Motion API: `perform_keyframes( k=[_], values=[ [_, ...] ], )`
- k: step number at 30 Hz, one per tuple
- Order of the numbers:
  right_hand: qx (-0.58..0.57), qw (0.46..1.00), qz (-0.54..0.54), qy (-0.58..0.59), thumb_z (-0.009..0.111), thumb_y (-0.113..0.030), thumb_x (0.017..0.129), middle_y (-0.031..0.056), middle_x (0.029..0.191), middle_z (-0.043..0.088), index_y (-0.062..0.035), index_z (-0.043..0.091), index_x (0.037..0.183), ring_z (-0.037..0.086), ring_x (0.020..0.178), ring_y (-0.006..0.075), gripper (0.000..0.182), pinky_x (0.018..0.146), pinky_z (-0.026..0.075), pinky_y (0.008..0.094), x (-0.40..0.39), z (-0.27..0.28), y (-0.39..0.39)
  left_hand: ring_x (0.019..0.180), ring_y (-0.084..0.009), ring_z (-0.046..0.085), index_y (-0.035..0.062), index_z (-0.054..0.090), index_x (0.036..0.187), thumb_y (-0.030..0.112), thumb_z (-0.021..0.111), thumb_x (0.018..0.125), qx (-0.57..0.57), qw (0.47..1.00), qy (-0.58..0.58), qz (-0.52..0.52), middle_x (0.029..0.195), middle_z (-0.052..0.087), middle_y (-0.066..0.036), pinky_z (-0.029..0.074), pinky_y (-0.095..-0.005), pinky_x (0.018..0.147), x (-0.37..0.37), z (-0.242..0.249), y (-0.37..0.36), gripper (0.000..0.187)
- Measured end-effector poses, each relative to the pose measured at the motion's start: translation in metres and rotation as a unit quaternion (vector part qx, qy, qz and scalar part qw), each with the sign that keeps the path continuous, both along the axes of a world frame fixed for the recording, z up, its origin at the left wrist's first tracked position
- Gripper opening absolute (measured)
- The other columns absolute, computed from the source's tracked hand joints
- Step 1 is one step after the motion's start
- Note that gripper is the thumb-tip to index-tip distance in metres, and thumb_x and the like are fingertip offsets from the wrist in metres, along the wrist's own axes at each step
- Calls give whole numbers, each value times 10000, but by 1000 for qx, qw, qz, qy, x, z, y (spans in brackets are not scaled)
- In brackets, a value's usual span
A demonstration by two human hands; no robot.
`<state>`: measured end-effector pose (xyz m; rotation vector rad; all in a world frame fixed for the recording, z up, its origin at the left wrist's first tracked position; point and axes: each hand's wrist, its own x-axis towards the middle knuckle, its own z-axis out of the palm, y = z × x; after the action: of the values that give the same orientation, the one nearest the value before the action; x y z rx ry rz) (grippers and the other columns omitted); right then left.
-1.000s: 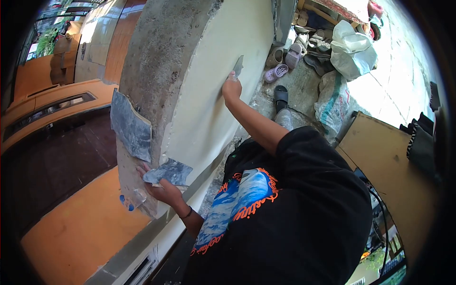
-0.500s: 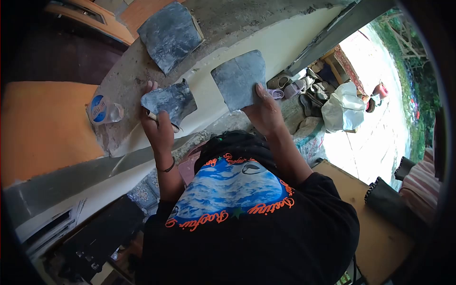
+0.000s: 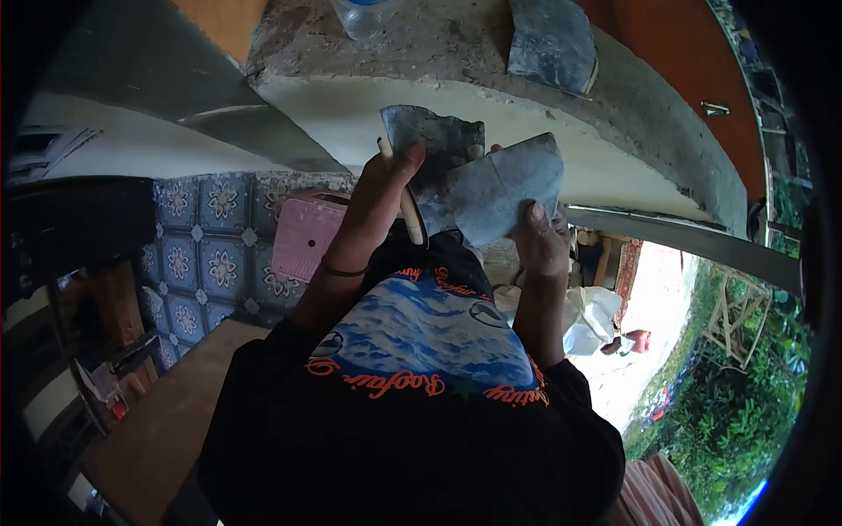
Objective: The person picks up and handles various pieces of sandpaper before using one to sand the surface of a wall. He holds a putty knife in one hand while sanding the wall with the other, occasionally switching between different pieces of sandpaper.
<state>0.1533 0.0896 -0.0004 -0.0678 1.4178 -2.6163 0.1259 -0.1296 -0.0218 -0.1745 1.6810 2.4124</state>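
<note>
Two grey metal blades overlap in front of the cream wall (image 3: 561, 149). The left hand (image 3: 379, 197) grips the wooden handle of the upper trowel (image 3: 430, 140), fingers curled tight around it. The right hand (image 3: 539, 241) pinches the lower scraper (image 3: 504, 188), thumb pressed on its face. A third blade (image 3: 548, 39) and a plastic bottle (image 3: 364, 13) lie on the concrete ledge (image 3: 438, 44) above.
</note>
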Motion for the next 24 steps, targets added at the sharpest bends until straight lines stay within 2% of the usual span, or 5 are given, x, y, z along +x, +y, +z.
perform_keyframes(
  k=[4,7,16,21,24],
  values=[
    [132,989,65,-5,638,-259,834,52,977,615,12,579,1076,556,889,137,369,803,419,278,-6,-11,6,617,-77,374,54,500,733,496,519,872,-82,996,15,15,641,413,34,333,-253,566,13,18,-3,463],
    [150,983,102,1,651,-251,826,41,933,626,10,619,1004,556,860,126,317,785,412,269,-11,-9,3,633,-72,414,20,538,939,444,516,895,-91,988,120,46,681,477,18,367,-241,581,14,28,4,427],
    [146,984,87,-46,662,-271,821,35,933,627,9,616,1011,549,864,125,341,796,407,273,-6,-10,3,654,-57,414,22,533,946,457,454,920,-53,992,103,-46,708,482,24,367,-237,592,10,20,8,443],
    [195,978,77,-16,629,-295,848,33,899,630,18,607,1020,546,839,106,357,760,414,262,-6,-6,2,1061,-147,450,-7,358,1286,517,383,921,52,983,80,-155,1146,482,-99,359,-273,906,12,20,21,639],
    [301,947,103,-49,616,-309,859,27,851,633,18,611,1014,544,804,85,362,728,421,243,-9,21,-8,1155,-172,425,-2,312,1337,531,413,903,24,986,132,-101,1238,455,-130,340,-275,946,9,8,29,695]
  ],
)
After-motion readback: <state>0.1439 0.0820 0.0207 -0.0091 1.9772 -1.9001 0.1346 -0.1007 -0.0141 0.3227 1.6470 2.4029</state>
